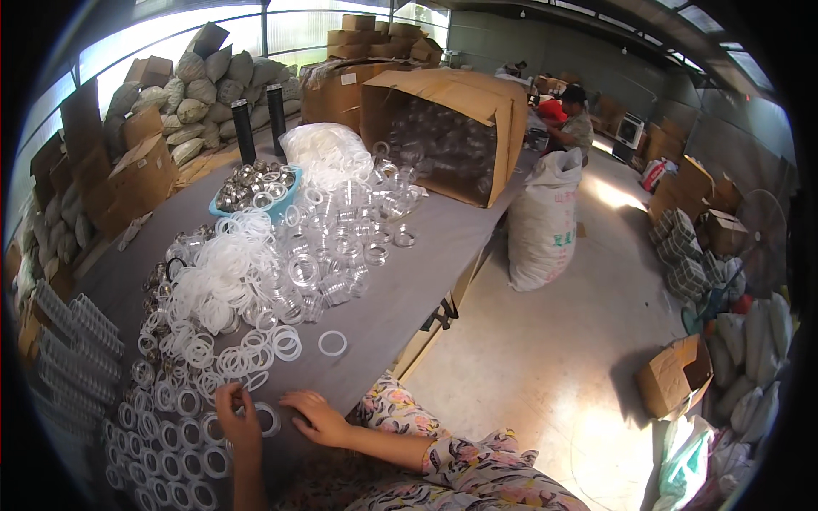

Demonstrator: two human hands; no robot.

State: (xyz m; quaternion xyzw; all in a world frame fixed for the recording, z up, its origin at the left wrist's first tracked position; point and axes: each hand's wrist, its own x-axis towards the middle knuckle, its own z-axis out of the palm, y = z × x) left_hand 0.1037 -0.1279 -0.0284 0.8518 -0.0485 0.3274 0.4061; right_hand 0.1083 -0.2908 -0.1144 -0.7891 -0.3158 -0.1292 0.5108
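My left hand (239, 417) is at the table's near edge among clear rings, its fingers bent together; whatever they may hold is too small to make out. To its right, my right hand (317, 417) rests low over the table, fingers stretched forward and apart, holding nothing visible. Between the two hands lies a clear ring (267, 420), close to the right fingertips. Rows of similar clear rings (169, 467) stand to the left of my left hand. Ahead are a heap of flat white rings (226, 268) and one loose white ring (332, 343).
Clear plastic ring pieces (341, 243) are piled farther up the grey table (383, 315). A blue basin (292, 183) holds metal rings. A cardboard box (443, 89) lies on its side behind. A white sack (544, 226) stands right of the table; a person (575, 123) sits farther back.
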